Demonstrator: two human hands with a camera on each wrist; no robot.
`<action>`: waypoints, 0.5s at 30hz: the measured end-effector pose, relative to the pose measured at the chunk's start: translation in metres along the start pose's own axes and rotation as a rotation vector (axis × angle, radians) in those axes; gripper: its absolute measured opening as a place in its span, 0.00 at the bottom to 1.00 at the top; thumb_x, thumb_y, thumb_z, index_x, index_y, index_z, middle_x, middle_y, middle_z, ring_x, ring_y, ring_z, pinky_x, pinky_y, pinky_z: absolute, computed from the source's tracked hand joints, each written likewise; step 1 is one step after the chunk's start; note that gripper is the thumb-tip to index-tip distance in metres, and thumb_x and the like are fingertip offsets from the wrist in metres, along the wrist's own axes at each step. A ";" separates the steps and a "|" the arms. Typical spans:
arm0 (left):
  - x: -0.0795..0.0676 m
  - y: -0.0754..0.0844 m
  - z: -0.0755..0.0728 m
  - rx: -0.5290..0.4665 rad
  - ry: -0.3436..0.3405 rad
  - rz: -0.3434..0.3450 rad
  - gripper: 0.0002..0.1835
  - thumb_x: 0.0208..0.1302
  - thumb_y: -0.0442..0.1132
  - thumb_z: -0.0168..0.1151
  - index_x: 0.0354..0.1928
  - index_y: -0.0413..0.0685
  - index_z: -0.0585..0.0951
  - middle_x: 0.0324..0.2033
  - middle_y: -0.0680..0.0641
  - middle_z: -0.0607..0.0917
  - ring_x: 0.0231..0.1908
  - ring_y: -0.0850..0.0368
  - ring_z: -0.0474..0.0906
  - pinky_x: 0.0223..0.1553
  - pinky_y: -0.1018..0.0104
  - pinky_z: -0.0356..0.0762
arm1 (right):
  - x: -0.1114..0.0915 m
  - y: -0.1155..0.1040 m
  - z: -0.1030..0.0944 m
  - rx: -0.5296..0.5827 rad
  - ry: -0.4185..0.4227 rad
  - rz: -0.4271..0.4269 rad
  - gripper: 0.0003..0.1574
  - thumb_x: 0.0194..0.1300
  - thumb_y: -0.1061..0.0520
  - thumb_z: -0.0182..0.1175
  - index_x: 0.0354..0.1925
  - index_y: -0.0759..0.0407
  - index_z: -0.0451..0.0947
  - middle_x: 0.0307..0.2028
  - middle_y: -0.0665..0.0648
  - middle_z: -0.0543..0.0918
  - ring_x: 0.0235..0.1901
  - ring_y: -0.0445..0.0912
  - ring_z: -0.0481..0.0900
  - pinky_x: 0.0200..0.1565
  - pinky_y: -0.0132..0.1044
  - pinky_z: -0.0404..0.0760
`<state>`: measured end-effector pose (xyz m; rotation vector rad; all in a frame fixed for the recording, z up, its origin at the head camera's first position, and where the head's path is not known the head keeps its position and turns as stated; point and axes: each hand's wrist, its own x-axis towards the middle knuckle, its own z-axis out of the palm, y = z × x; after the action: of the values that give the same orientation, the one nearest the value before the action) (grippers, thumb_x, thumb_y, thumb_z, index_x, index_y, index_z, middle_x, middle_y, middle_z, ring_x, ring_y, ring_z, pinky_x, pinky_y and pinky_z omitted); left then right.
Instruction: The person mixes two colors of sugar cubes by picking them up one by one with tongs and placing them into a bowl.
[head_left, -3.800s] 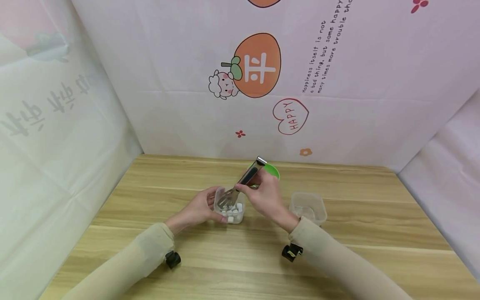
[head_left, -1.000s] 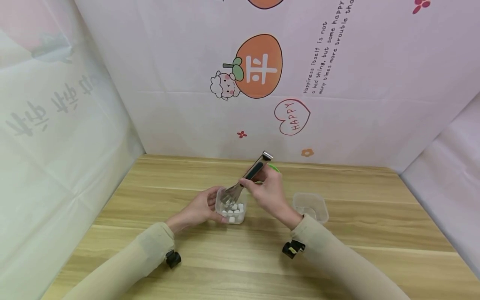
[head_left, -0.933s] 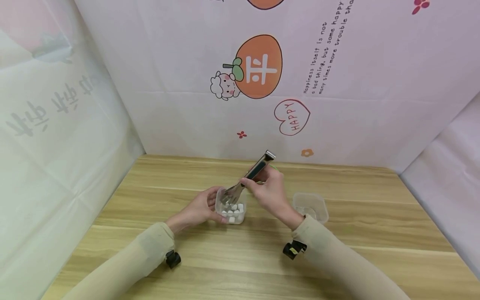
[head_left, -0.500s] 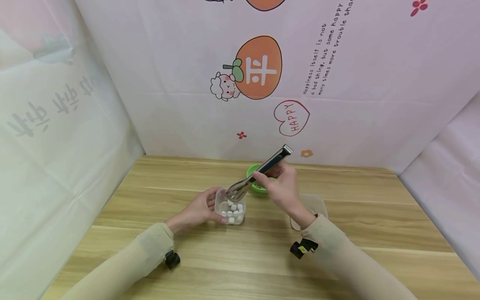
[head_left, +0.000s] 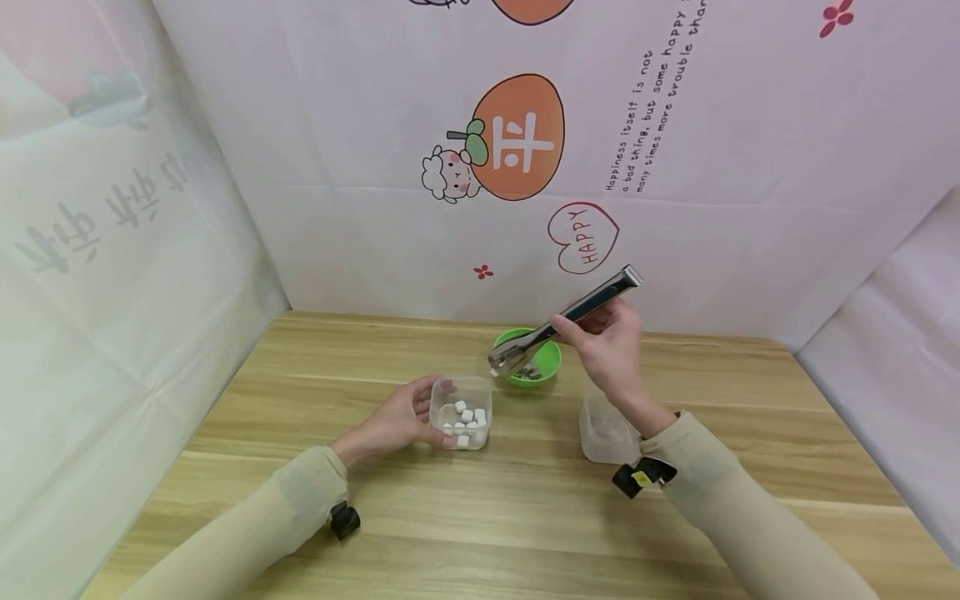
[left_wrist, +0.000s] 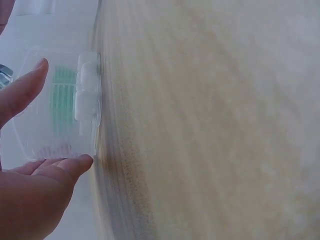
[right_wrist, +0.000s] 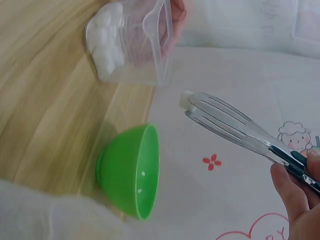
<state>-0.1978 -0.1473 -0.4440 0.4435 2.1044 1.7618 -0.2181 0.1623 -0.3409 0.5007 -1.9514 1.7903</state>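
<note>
My left hand [head_left: 393, 423] grips a clear plastic container [head_left: 489, 410] standing on the table, thumb at its near side and fingers round the far side. Several small white cubes [head_left: 467, 416] lie on its bottom. My right hand [head_left: 613, 350] holds metal serving tongs [head_left: 592, 302] by their black-inlaid handle, raised and slanting down to the left. In the right wrist view, one white cube [right_wrist: 187, 100] sits pinched at the tongs' slotted tips. Those tips overlap the green bowl [head_left: 551, 363] in the head view. Small greyish pieces [head_left: 529, 372] lie inside the bowl.
A second clear container [head_left: 596, 442] stands at the right, partly hidden by my right wrist. The wooden table [head_left: 465, 525] ends at a white printed cloth wall [head_left: 375, 250] behind, with cloth at both sides.
The tongs have come up out of the container and moved right with one white cube, now over the green bowl, which shows more fully. My left hand has stayed on the container.
</note>
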 end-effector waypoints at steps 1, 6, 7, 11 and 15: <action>0.000 0.000 0.000 -0.003 0.001 0.000 0.57 0.51 0.22 0.80 0.80 0.29 0.55 0.75 0.30 0.65 0.74 0.34 0.63 0.72 0.52 0.69 | 0.002 0.001 -0.003 -0.007 0.007 0.008 0.15 0.61 0.75 0.71 0.43 0.75 0.77 0.31 0.57 0.87 0.28 0.47 0.89 0.34 0.42 0.92; 0.001 0.000 0.000 -0.007 0.010 0.002 0.56 0.50 0.22 0.80 0.79 0.29 0.57 0.75 0.30 0.67 0.74 0.35 0.65 0.72 0.52 0.70 | 0.012 0.008 -0.017 -0.061 0.030 0.027 0.17 0.61 0.73 0.73 0.45 0.75 0.76 0.32 0.57 0.87 0.28 0.44 0.89 0.35 0.41 0.92; 0.001 0.000 0.000 -0.006 0.011 0.002 0.56 0.50 0.21 0.80 0.79 0.29 0.57 0.75 0.30 0.67 0.74 0.35 0.65 0.72 0.52 0.69 | 0.014 0.010 -0.019 -0.076 0.034 0.030 0.18 0.62 0.72 0.73 0.45 0.75 0.76 0.32 0.59 0.87 0.29 0.44 0.89 0.35 0.41 0.92; 0.001 0.000 0.000 -0.006 0.006 0.002 0.56 0.50 0.22 0.80 0.79 0.29 0.56 0.75 0.30 0.66 0.74 0.35 0.64 0.72 0.52 0.69 | 0.019 0.015 -0.026 -0.161 0.040 0.033 0.19 0.63 0.69 0.74 0.46 0.76 0.76 0.36 0.66 0.86 0.30 0.42 0.88 0.35 0.38 0.91; 0.001 -0.001 0.000 -0.009 0.002 0.004 0.56 0.51 0.23 0.80 0.79 0.29 0.56 0.75 0.30 0.66 0.74 0.35 0.64 0.72 0.51 0.68 | 0.024 0.020 -0.029 -0.263 0.039 0.038 0.19 0.64 0.67 0.74 0.48 0.73 0.77 0.37 0.68 0.87 0.30 0.42 0.86 0.34 0.32 0.90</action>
<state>-0.1990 -0.1474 -0.4452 0.4435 2.0979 1.7735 -0.2466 0.1935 -0.3429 0.3399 -2.1399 1.5207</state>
